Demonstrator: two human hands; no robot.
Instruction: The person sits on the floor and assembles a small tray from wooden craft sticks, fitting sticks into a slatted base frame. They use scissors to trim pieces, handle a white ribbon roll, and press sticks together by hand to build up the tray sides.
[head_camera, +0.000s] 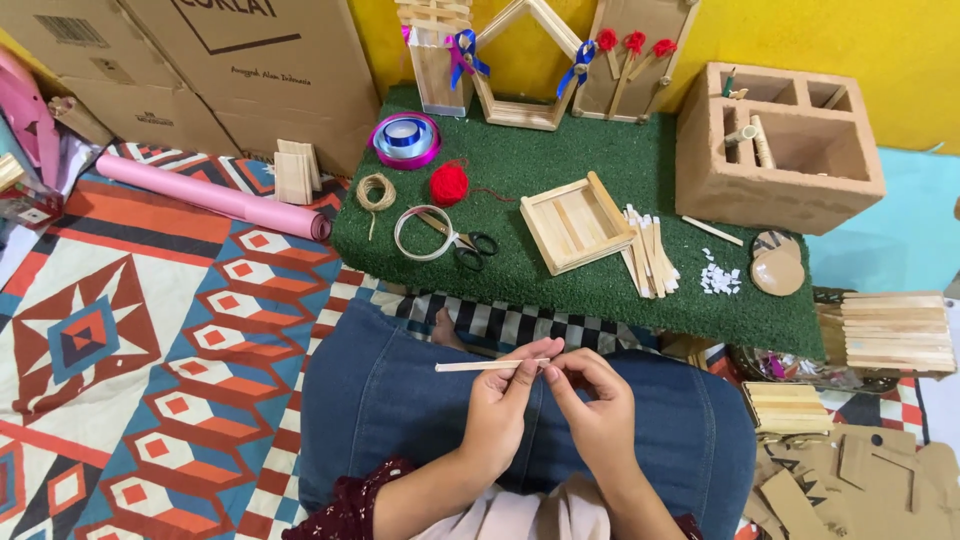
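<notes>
Centrally, over a denim lap: one thin flat wooden stick (492, 365), pale and smooth, held level. Left hand (505, 405) pinches it near its right end, thumb and fingers closed on it, so most of its length juts out leftward beyond the hand. Right hand (598, 405) sits touching the left, fingertips curled at that same end; whether it actually grips the stick I cannot tell.

Beyond the knees, a green worktop (560, 280) of rough artificial turf carries:
- shallow square tray (577, 222) built of flat sticks, one side raised;
- loose bundle of like sticks (648, 252) just right of the tray;
- black-handled scissors (465, 243) crossing a white tape ring (424, 233);
- ball of red yarn (449, 183);
- coil of brown twine (376, 191).

Pink paper roll (215, 196) lies on the patterned mat to the left.
</notes>
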